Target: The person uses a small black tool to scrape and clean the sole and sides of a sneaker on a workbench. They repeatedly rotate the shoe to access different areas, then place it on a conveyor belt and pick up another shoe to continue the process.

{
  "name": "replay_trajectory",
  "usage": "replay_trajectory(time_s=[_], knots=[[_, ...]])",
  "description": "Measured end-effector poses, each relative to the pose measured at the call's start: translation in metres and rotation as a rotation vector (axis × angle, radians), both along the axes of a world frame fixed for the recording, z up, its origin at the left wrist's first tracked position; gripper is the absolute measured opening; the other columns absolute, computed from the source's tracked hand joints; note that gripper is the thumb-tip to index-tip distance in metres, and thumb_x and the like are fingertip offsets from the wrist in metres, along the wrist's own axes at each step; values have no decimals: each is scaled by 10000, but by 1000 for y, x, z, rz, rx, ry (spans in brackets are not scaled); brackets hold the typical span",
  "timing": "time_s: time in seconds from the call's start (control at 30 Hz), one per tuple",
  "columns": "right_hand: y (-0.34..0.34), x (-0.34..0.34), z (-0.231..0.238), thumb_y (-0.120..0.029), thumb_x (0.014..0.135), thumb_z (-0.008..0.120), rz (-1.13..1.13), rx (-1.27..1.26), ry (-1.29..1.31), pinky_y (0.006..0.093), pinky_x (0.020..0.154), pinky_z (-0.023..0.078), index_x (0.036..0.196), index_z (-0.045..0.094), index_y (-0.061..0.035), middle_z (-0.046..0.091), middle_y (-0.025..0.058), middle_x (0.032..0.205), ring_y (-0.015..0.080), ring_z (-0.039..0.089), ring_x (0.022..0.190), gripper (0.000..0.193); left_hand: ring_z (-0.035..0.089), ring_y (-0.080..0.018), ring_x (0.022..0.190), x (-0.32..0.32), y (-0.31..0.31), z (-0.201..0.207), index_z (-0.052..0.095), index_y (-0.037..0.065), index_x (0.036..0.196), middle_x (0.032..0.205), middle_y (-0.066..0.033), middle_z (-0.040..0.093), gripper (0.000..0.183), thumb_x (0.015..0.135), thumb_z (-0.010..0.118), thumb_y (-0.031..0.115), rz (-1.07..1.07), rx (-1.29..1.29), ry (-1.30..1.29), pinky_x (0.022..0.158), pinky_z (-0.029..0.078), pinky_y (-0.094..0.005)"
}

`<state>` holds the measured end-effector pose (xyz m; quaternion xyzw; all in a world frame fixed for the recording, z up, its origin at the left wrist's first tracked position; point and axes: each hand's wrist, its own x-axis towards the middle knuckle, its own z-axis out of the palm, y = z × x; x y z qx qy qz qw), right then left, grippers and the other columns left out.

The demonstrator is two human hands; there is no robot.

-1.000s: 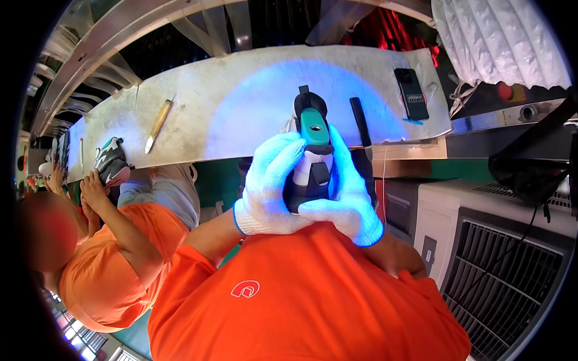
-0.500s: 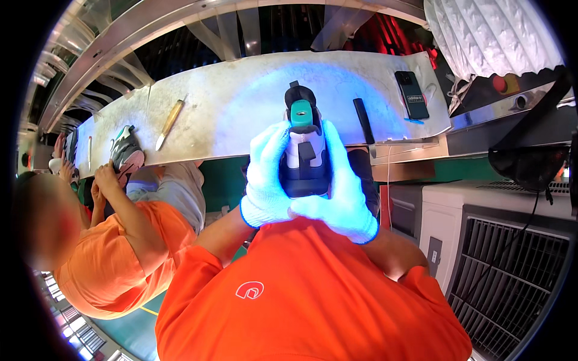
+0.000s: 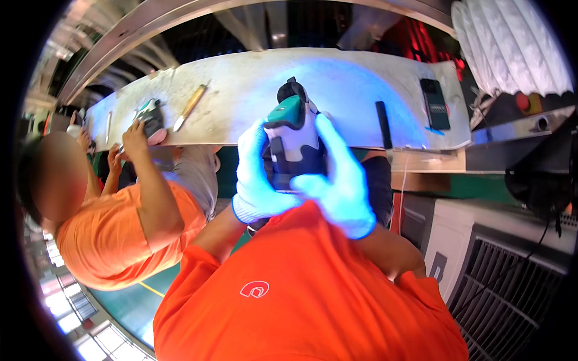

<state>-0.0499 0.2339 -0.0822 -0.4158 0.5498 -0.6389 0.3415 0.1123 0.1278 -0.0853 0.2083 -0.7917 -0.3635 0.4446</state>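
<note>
Between my gloved hands is a black, grey and white shoe (image 3: 300, 144), heel end toward me, over the bench's near edge. A green shoe last (image 3: 284, 113) stands out of its opening. My left hand (image 3: 250, 174) is closed against the shoe's left side, its fingers reaching forward along it. Along the other side run the fingers of my right hand (image 3: 343, 186), with the thumb across the heel end. Blue light falls on both white gloves and the shoe. The shoe's underside is hidden.
A knife with a yellowish handle (image 3: 191, 107) lies on the pale bench (image 3: 235, 96). To the right lie a black strip-like tool (image 3: 383, 125) and a dark phone (image 3: 435, 105). At left, a co-worker in orange (image 3: 129, 234) handles another shoe (image 3: 155, 123). A white ribbed duct (image 3: 512, 48) hangs at upper right.
The shoe has turned and tilted in my hands, its green last now leaning left. My right hand's grip has shifted a little. The whole view has swung slightly left.
</note>
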Motion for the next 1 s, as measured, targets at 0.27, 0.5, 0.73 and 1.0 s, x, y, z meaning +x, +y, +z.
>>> replay_trajectory(time_s=[0.27,0.5,0.73,1.0], knots=[[-37,-172,-98,-441,926,881,-713,436,1038,523,1189,506,1682,440,-36,560,294,1613,454,615,1424,964,458,-359,1595,56,-13,7,-20,68,1802,1742,-223,366,1680,540,1089,54,45,154,-252,1263,470,-482],[-47,-169,-126,-291,1011,782,-316,338,985,537,947,605,1604,547,-32,751,262,1276,454,755,1095,688,478,-323,1565,53,-24,47,326,74,1763,1724,-183,420,1324,614,984,97,113,87,-473,1191,484,-404],[-99,-91,-29,-214,1138,611,100,-29,-811,466,863,670,1441,669,27,786,207,1160,313,806,959,391,494,-368,1466,37,-37,59,310,99,1752,1622,-197,449,1273,649,931,241,179,207,-569,1209,449,-457],[-181,-39,-3,-467,1160,615,102,-166,-1111,374,587,528,982,655,-115,658,51,721,209,630,612,397,529,-450,1485,27,-41,63,282,83,1766,1609,-279,445,1336,631,956,292,282,233,-691,1234,465,-479]])
